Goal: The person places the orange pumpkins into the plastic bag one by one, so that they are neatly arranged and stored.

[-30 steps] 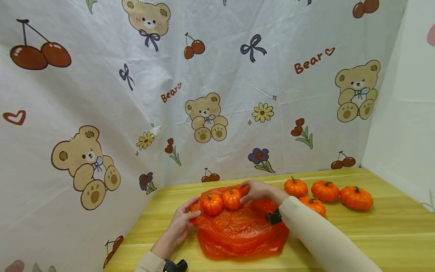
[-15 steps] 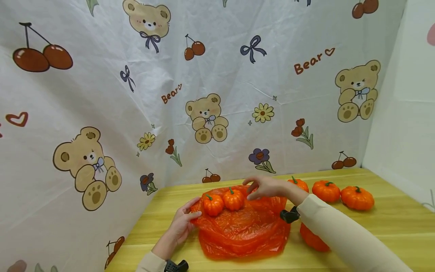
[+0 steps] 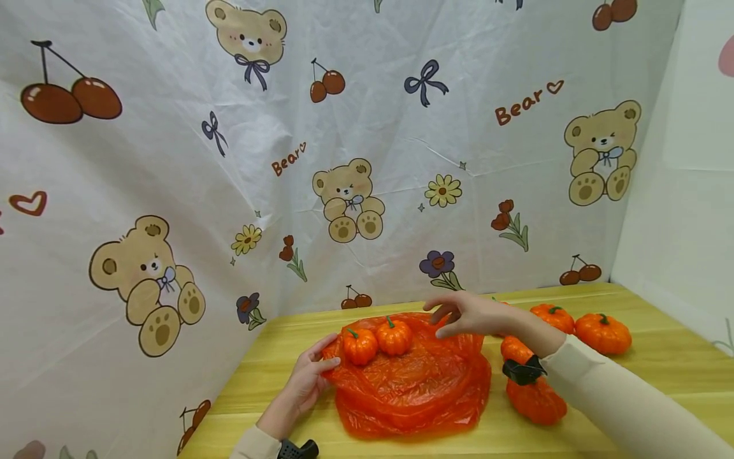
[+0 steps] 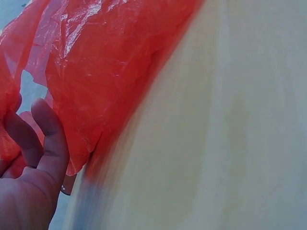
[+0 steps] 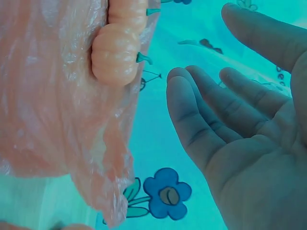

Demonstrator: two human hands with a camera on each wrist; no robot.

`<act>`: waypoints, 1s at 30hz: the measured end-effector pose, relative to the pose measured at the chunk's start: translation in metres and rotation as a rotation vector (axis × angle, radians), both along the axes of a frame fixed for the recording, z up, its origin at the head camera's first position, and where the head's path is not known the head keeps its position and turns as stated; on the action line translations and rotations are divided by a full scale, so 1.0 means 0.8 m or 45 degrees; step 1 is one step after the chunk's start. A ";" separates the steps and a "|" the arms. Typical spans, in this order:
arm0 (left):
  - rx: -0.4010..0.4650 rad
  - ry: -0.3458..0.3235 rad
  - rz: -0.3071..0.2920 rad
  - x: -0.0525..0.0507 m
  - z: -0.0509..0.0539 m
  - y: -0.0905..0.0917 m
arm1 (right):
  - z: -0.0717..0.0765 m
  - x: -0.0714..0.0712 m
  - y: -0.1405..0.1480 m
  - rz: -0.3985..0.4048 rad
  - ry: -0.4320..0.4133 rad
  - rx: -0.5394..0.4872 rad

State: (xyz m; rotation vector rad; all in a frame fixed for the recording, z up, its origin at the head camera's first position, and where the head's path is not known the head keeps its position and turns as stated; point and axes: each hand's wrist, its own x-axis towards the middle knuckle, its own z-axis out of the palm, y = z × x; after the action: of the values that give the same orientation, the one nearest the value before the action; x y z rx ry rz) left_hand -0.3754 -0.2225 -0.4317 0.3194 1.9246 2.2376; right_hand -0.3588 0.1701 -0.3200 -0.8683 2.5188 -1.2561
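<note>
A thin red plastic bag [image 3: 410, 398] lies spread on the table. Two small orange pumpkins with green stems, a left one [image 3: 359, 348] and a right one [image 3: 394, 337], sit side by side at its far left. My left hand [image 3: 305, 381] holds the bag's left edge between thumb and fingers; the left wrist view shows curled fingers [image 4: 53, 139] at the red film [image 4: 110, 62]. Above the bag's far right part hovers my right hand [image 3: 470, 313], its fingers loosely bent and nothing in them. In the right wrist view that hand [image 5: 244, 139] is apart from the pumpkins [image 5: 115, 55].
Several more orange pumpkins stand right of the bag, among them a far right one [image 3: 603, 334], one behind my forearm [image 3: 553, 317] and a near one [image 3: 537, 403]. The right forearm partly covers this group. A printed cloth [image 3: 367, 127] hangs behind the wooden table [image 3: 648, 395].
My right hand has come away from the right pumpkin on the bag and moved to the right with its fingers spread. The left hand keeps its grip in the same place.
</note>
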 end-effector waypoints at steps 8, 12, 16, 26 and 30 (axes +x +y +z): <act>0.001 0.002 0.011 -0.001 -0.003 -0.001 | 0.002 0.026 0.034 0.068 0.011 -0.007; 0.004 -0.005 0.013 -0.002 -0.003 -0.001 | -0.003 0.035 0.053 0.092 0.015 -0.015; -0.002 0.001 0.006 -0.001 -0.002 -0.001 | -0.012 0.044 0.071 0.102 0.032 -0.015; 0.007 -0.010 0.013 0.001 0.000 0.001 | -0.033 0.063 0.111 0.120 0.049 -0.018; 0.007 -0.014 0.013 0.001 0.000 0.001 | -0.044 0.066 0.123 0.157 0.018 -0.047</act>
State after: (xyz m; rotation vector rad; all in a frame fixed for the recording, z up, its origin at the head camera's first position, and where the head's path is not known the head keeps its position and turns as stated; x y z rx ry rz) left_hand -0.3748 -0.2218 -0.4318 0.2980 1.9197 2.2469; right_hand -0.3059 0.2682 -0.3556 -1.0276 2.4186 -1.2653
